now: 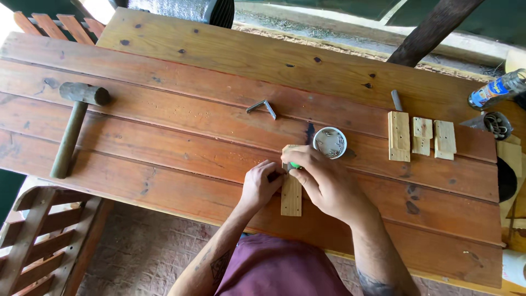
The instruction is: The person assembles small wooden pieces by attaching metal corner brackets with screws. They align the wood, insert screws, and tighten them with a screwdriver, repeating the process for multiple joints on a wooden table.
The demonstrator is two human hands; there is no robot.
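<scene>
The left hand (pixel 262 183) rests on the desk (pixel 164 137) with its fingers (pixel 272 174) against the left edge of a narrow wooden slat (pixel 291 198) lying near the front edge. The right hand (pixel 323 178) covers the slat's far end and grips a green-tipped tool (pixel 295 165). A round tin of nails (pixel 330 142) stands just behind. A mallet (pixel 74 123) lies near the left edge; three small wooden blocks (pixel 422 137) lie toward the right edge.
</scene>
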